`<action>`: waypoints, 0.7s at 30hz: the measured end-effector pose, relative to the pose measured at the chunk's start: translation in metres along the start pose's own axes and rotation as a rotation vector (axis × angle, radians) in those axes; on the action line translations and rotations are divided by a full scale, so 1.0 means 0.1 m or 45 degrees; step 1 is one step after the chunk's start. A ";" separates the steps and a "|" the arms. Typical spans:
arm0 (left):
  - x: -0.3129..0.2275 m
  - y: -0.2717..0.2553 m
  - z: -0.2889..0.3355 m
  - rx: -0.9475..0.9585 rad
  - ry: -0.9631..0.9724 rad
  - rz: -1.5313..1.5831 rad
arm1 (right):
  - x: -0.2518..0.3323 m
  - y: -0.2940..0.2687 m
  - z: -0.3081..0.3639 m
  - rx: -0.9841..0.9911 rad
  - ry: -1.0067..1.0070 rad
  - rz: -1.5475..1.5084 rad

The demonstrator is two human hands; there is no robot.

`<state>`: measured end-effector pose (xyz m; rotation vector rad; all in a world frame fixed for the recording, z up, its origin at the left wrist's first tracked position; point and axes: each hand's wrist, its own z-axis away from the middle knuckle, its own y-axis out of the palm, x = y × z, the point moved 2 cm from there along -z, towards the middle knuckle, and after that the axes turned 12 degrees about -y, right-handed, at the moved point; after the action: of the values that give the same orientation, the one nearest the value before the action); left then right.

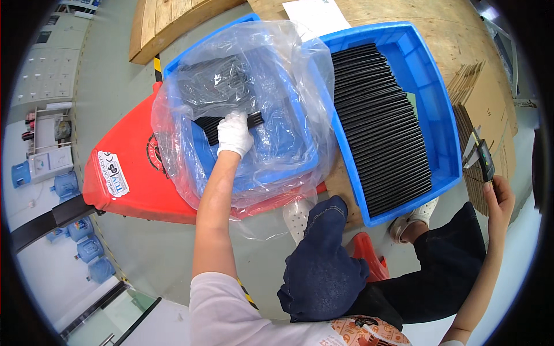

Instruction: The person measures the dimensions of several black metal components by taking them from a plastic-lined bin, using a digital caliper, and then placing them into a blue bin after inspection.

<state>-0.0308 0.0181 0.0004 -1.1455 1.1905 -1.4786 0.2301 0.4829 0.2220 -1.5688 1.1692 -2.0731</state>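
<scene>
My left hand (234, 135), in a white glove, is closed around a dark bundle of thin black rods (254, 119) inside the left blue bin (303, 166). Clear plastic film (277, 52) lines that bin and spills over its rim. More black pieces (216, 86) lie under the film beyond the glove. Out at the far right, my bare right hand (500, 199) grips a digital caliper (485, 160) by its lower end, jaws pointing left. Between the hands stands another blue bin (453, 138), with a long row of black rods (378, 127) laid side by side.
A red pallet jack or cart (135, 173) sits beneath the left bin. Flattened cardboard (490, 109) is stacked right of the second bin, on a wooden surface (369, 11). White paper (317, 16) lies behind. My knees and white clogs (426, 210) are close below the bins.
</scene>
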 end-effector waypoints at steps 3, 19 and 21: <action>-0.02 -0.02 0.02 0.066 0.131 0.016 | 0.04 0.07 -0.01 0.040 0.049 0.001; 0.11 0.02 0.11 0.139 0.087 0.097 | 0.17 0.13 0.08 -0.100 -0.148 0.003; 0.09 -0.19 0.16 0.024 0.116 0.361 | 0.22 0.12 0.07 -0.080 -0.119 -0.009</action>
<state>-0.0180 0.0090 0.0220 -0.8629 1.3385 -1.3322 0.2255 0.4580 0.2282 -1.6816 1.2083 -1.9623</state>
